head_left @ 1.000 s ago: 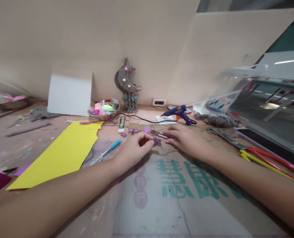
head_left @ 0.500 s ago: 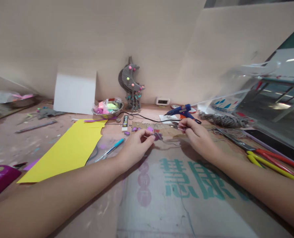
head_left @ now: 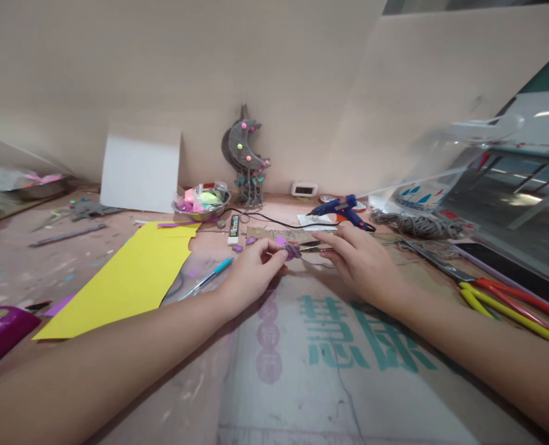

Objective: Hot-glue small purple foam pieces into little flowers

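Observation:
My left hand [head_left: 254, 267] pinches a small purple piece wound with grey yarn [head_left: 293, 250] between thumb and fingertips. My right hand [head_left: 360, 259] is closed on a slim metal tool [head_left: 310, 246] with two pointed, slightly parted tips; whether it is tweezers or small scissors I cannot tell. Those tips point left and reach the purple piece. A loose yarn tail [head_left: 320, 266] trails below the tool. Just behind my hands lie a purple paper scrap [head_left: 280, 240] and small purple pieces [head_left: 238, 248] by a brown cardboard strip [head_left: 297, 234].
A blue glue gun [head_left: 336, 207] stands behind my right hand. Large scissors [head_left: 482, 285], a phone [head_left: 510, 269] and grey yarn [head_left: 422, 224] lie right. Leftward are a blue pen [head_left: 207, 278], yellow paper [head_left: 121, 284] and a metal bowl [head_left: 202, 213]. A moon-shaped ornament [head_left: 237, 148] stands behind.
My right hand has moved slightly left and turned, bringing the tool's tips up to the purple piece. My left hand stays almost in place, still pinching it.

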Action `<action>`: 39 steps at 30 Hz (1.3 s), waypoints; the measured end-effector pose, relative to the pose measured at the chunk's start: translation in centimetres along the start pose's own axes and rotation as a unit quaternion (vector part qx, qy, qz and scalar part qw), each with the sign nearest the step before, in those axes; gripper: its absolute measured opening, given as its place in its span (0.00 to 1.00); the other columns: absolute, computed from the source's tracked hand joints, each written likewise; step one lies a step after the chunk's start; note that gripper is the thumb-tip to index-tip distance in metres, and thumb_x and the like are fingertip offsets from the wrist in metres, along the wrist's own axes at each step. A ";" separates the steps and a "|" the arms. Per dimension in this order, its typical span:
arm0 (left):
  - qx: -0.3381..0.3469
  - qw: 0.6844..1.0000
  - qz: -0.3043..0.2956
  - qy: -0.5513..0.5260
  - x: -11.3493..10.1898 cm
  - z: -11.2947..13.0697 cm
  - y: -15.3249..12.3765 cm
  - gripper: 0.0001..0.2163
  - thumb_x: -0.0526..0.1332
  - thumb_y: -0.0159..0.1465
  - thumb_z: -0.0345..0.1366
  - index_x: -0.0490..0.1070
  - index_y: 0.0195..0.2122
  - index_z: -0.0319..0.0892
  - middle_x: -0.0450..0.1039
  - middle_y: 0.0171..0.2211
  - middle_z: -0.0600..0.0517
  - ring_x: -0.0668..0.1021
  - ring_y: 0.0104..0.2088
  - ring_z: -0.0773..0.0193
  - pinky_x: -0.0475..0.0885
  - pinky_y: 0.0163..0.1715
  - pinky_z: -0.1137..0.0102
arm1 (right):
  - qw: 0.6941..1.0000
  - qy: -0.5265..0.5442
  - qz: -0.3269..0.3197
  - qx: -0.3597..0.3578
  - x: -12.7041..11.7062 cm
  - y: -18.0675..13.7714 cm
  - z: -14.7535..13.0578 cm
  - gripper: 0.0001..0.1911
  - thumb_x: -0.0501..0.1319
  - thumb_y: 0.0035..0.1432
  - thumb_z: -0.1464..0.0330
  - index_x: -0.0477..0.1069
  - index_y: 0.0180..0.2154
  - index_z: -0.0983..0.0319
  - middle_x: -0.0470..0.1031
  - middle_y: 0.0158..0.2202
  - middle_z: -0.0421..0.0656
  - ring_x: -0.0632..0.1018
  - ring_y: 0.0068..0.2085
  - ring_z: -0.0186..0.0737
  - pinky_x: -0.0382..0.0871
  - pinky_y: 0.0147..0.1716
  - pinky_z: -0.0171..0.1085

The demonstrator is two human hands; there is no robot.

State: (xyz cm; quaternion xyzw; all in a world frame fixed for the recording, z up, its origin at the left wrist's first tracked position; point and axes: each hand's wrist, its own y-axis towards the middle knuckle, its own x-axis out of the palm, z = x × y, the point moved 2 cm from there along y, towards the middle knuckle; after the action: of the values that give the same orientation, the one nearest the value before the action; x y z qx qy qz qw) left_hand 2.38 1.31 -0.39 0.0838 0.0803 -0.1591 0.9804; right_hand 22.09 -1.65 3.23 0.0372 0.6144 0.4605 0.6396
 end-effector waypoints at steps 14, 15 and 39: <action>0.038 0.997 -0.011 0.061 0.0 0.8 -0.4 0.08 0.55 0.61 0.40 0.68 0.33 0.41 0.74 0.29 0.52 0.75 0.30 0.66 0.67 0.30 0.73 | 0.999 0.032 -0.017 -0.003 0.0 -0.2 -0.2 0.14 0.52 0.62 0.70 0.69 0.47 0.66 0.69 0.32 0.48 0.69 0.35 0.44 0.67 0.36 0.41; 0.041 0.997 -0.014 0.064 0.0 0.9 -0.5 0.08 0.55 0.61 0.40 0.68 0.33 0.41 0.73 0.29 0.52 0.74 0.30 0.66 0.67 0.30 0.73 | 0.999 0.031 -0.017 -0.005 0.0 -0.2 -0.2 0.14 0.52 0.62 0.70 0.69 0.47 0.65 0.68 0.32 0.47 0.69 0.35 0.43 0.66 0.36 0.40; 0.048 0.996 -0.030 0.076 0.0 1.0 -0.6 0.08 0.55 0.61 0.39 0.68 0.32 0.41 0.72 0.29 0.53 0.73 0.30 0.67 0.66 0.31 0.74 | 0.999 0.028 -0.026 -0.028 0.2 -0.4 -0.1 0.14 0.51 0.63 0.68 0.69 0.48 0.63 0.68 0.31 0.45 0.69 0.34 0.42 0.64 0.35 0.39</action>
State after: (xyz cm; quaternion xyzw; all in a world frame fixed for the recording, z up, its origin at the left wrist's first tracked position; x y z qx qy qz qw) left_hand 2.29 0.53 0.51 0.1401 0.1489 -0.1858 0.9611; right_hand 22.21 -1.80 2.78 -0.0096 0.6200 0.4612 0.6347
